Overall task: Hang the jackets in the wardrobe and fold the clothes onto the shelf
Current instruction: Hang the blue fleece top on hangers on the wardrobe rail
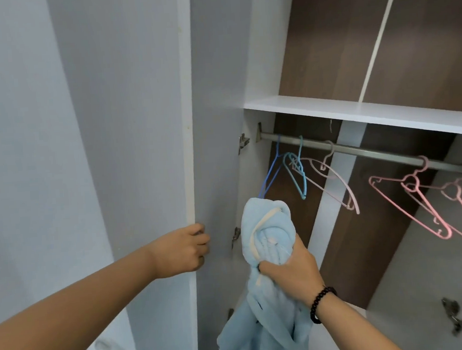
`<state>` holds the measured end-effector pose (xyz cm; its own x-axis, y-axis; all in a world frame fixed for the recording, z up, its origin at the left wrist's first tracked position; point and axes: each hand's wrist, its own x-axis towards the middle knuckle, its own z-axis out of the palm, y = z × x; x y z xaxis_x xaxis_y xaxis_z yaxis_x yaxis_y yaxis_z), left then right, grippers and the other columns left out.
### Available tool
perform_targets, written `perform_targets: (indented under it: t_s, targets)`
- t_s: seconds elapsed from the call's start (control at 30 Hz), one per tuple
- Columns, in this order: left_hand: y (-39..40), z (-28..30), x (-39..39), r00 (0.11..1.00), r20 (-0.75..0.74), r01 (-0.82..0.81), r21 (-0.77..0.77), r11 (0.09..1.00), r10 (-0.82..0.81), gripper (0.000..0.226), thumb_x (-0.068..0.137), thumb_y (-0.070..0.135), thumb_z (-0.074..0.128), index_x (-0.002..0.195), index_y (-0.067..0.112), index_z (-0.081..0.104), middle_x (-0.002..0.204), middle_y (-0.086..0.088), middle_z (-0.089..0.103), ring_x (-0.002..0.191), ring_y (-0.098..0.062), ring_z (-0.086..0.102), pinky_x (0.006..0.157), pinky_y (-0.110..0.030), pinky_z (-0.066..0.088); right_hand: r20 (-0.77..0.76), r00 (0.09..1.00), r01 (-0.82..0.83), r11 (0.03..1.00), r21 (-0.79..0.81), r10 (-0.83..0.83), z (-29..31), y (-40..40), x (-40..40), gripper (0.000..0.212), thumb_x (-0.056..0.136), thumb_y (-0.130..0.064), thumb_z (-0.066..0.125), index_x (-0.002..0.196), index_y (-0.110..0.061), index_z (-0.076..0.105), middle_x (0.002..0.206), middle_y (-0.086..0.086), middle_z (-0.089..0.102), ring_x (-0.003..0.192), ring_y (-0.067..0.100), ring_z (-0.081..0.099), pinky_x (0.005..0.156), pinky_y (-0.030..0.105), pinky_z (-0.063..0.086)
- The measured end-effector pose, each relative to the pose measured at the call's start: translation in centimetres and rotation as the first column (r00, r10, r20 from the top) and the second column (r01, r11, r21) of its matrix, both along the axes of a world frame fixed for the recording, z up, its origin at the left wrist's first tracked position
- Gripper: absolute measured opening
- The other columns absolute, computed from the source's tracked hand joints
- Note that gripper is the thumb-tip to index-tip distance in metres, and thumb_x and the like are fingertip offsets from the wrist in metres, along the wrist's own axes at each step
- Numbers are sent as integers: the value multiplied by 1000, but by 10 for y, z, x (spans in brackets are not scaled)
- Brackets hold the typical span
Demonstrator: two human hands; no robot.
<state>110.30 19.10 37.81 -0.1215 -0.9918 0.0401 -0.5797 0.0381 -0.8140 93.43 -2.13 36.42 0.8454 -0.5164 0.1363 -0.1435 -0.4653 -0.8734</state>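
My right hand [291, 271] grips a bunched light-blue fleece jacket [267, 238] with a white trim, held up in front of the open wardrobe. Its lower part hangs down to the bottom edge of the view. My left hand [186, 249] curls its fingers round the edge of the open wardrobe door [214, 148]. Behind the jacket, a metal rail [359, 150] carries blue hangers [298, 170], a pale pink hanger [334, 178] and pink hangers [423, 205], all bare. A white shelf [356, 111] runs above the rail.
A pale grey wall [32, 161] fills the left side. Door hinges [242, 142] sit on the wardrobe's inner left side, and another hinge [453, 320] shows at lower right. Brown back panels with white strips line the wardrobe interior.
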Motion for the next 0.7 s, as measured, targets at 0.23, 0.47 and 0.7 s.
perform_targets:
  t_s: [0.23, 0.47, 0.7]
  targets:
    - [31, -9, 17, 984, -76, -170, -98, 981, 163, 29, 61, 1, 76, 53, 17, 53, 55, 3, 46, 61, -19, 45, 64, -29, 39, 9, 1000, -27, 999, 29, 27, -8, 11, 14, 70, 60, -28, 79, 121, -39, 46, 109, -22, 58, 100, 2, 56, 73, 14, 41]
    - [13, -30, -18, 749, -662, -361, -380, 852, 22, 7, 78, 25, 64, 72, 26, 68, 70, 11, 63, 69, -13, 55, 66, -29, 43, 55, 998, -3, 998, 57, -1, -9, 8, 18, 68, 63, -25, 79, 122, -37, 46, 109, -21, 57, 99, 1, 55, 69, 9, 38]
    - [-67, -54, -143, -332, -818, -759, -64, 648, -470, 20, 83, 31, 68, 101, 35, 60, 95, 18, 65, 89, 5, 58, 72, -11, 45, 83, 988, 124, 985, 117, -134, -11, -24, 4, 63, 63, -25, 80, 117, -35, 50, 106, -19, 61, 98, 2, 58, 73, 17, 45]
